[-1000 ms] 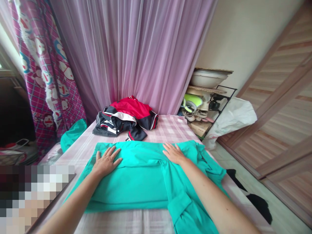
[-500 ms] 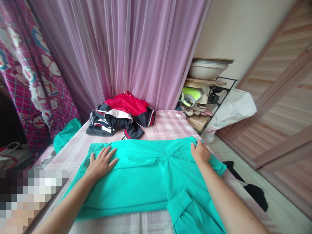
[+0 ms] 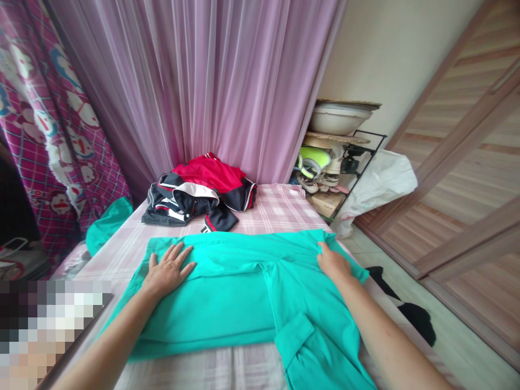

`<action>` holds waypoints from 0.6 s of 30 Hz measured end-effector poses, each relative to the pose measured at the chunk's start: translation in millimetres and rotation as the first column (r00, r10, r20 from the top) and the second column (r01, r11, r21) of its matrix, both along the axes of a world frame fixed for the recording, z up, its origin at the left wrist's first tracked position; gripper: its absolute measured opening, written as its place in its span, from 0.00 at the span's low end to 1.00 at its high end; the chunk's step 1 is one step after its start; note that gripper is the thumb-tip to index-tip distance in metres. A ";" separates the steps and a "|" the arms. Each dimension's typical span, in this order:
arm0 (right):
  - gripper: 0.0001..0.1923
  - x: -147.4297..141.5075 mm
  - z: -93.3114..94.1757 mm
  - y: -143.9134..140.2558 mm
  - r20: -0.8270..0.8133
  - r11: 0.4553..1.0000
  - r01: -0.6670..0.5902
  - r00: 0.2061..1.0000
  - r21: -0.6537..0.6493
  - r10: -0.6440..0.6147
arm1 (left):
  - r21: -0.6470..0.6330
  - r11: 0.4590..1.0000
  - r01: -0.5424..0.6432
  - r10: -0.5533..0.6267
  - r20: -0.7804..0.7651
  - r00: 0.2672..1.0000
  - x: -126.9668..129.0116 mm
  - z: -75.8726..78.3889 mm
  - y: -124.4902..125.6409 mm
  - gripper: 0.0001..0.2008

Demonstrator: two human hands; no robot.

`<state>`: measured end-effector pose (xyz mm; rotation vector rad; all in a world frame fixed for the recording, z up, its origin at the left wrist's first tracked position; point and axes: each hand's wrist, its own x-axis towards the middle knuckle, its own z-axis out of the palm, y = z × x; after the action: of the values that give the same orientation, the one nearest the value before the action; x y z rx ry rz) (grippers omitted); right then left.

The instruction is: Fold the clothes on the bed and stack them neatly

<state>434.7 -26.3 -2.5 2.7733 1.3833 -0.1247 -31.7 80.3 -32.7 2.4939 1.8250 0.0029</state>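
A teal garment (image 3: 211, 309) lies spread across the near part of the checked cloth, one cuffed sleeve or leg (image 3: 300, 336) bent toward me at the lower right. Flat on its upper left part rests my left hand (image 3: 166, 271), fingers spread. At the upper right edge, my right hand (image 3: 335, 262) is closed, pinching the teal fabric between thumb and fingers. Some of its fingertips are hidden. Beyond the garment sits a crumpled red and dark jacket (image 3: 207, 181) with white trim.
A pink checked cloth (image 3: 280, 203) covers the table or bed surface. Another teal cloth (image 3: 108, 222) hangs by its left edge. Purple curtains (image 3: 244, 81) stand behind. At right are a shoe rack (image 3: 365, 162), a white bag (image 3: 385, 176) and black items (image 3: 418, 319) on the floor.
My right hand has turned and closed more tightly on the garment's upper right edge. The left hand stays flat on the fabric. The view has shifted slightly.
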 end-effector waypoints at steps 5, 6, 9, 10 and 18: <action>0.24 -14.0 14.5 7.0 0.148 0.999 -0.039 0.988 0.029 0.035 | 0.002 1.000 -0.007 0.007 -0.013 1.000 0.1 -0.2 0.0 0.29; 0.23 -18.3 18.2 13.0 0.200 0.991 -0.098 0.977 0.090 0.079 | 0.003 1.000 -0.008 0.008 -0.018 1.000 0.2 -0.1 0.2 0.29; 0.25 -31.2 18.5 35.8 0.332 0.873 -0.419 0.884 0.251 0.329 | 0.004 1.000 -0.011 0.012 -0.030 0.999 1.0 0.1 0.1 0.29; 0.26 -33.9 13.3 43.3 0.340 0.823 -0.508 0.844 0.254 0.415 | 0.003 1.000 -0.013 0.013 -0.030 0.999 1.2 0.1 -0.5 0.29; 0.25 -7.2 -48.8 67.6 0.159 0.937 -0.344 0.931 0.070 0.330 | -0.064 0.993 -0.096 0.095 -0.005 0.995 -4.6 18.1 -0.9 0.27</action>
<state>427.6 41.3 -51.3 2.5028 1.8394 0.1562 -36.3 79.4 -14.6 2.3626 1.9111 -0.0535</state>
